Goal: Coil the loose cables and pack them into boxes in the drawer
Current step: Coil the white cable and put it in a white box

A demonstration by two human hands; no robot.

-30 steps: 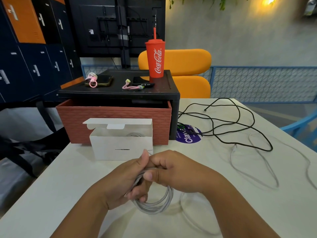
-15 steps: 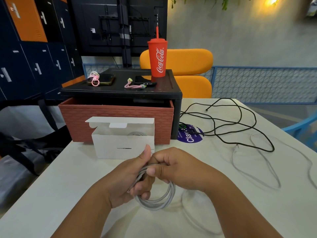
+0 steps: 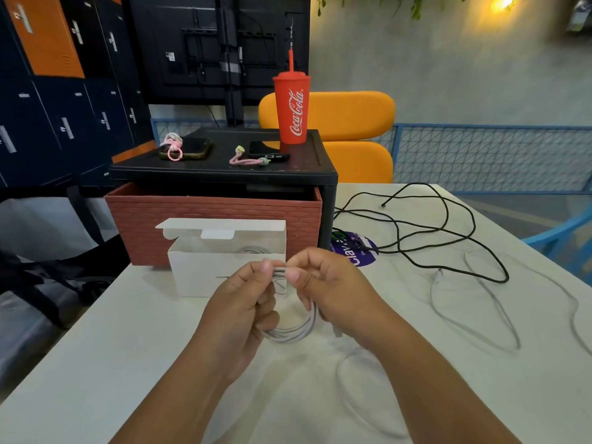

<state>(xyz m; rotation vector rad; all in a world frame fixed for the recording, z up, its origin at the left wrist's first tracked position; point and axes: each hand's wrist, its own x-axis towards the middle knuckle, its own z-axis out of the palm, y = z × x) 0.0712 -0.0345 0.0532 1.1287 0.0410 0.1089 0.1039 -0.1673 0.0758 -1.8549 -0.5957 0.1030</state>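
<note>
White cable coil (image 3: pixel 288 335) pinched at the top by left hand (image 3: pixel 238 302) and right hand (image 3: pixel 330 283), hanging below both thumbs; open box (image 3: pixel 205 274) just beyond the knuckles. Could spring apart on any slackening of either pinch; could also snag by the loose tail (image 3: pixel 339 374) under the right wrist.
</note>
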